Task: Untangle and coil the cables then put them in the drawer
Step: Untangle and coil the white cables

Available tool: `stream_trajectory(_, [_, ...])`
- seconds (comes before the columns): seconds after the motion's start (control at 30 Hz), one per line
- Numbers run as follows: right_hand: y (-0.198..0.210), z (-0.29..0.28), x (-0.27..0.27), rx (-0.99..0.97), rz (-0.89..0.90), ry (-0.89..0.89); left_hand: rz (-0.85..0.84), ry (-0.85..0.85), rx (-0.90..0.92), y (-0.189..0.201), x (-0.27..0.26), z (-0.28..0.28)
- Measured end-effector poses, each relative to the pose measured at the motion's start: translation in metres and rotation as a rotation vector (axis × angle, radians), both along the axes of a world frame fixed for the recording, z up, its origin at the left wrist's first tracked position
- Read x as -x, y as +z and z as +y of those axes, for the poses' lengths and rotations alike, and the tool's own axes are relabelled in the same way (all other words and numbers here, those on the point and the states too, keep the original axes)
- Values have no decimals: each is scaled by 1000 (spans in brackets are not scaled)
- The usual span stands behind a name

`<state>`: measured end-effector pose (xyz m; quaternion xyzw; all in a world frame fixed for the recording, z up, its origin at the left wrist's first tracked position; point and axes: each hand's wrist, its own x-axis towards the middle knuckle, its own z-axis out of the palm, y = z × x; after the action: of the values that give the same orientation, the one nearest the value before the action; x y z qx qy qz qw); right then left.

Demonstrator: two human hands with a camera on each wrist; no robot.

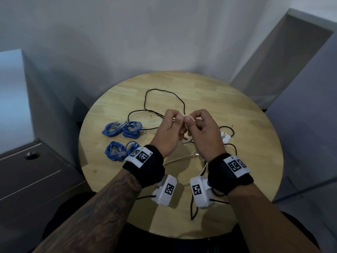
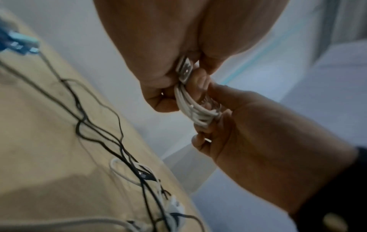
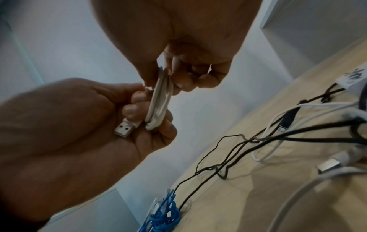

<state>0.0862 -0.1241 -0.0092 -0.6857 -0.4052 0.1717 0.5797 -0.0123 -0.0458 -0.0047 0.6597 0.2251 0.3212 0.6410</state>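
White cable (image 3: 158,102), one coil, pinched by two hands (image 1: 168,132).

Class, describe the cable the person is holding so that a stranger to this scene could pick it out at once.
Above the middle of the round wooden table, both hands meet, and between them is a small coil of white cable. The left hand and right hand both pinch it. Unlike the loose black cables and blue bundles on the table, it is lifted, with a USB plug.
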Motion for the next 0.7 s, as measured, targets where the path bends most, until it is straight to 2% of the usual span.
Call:
stream_trajectory(0.07, [1,-1,-2,-7,10,-37,21,-59,-105,-4,1,0])
stream_trajectory(0.23, [4,-4,-3,-22,-14,-97,131,-132,-79,-12,-2,1])
stream_trajectory(0.37, [9,-5,-11,38,-33,-48,174,-90,-196,-14,0,8])
stream_trajectory(0.47, [15,-9,-19,133,49,89,201,-117,-242,-13,1,10])
stream_trajectory(0.53, [16,-11,-23,136,81,112,226,-126,-256,-15,0,9])
stream_trajectory(0.6, [17,-11,-28,88,38,95,214,-137,-182,-14,-1,8])
stream_trajectory(0.7, [19,-12,-27,15,81,103,174,-155,130,-7,-1,9])
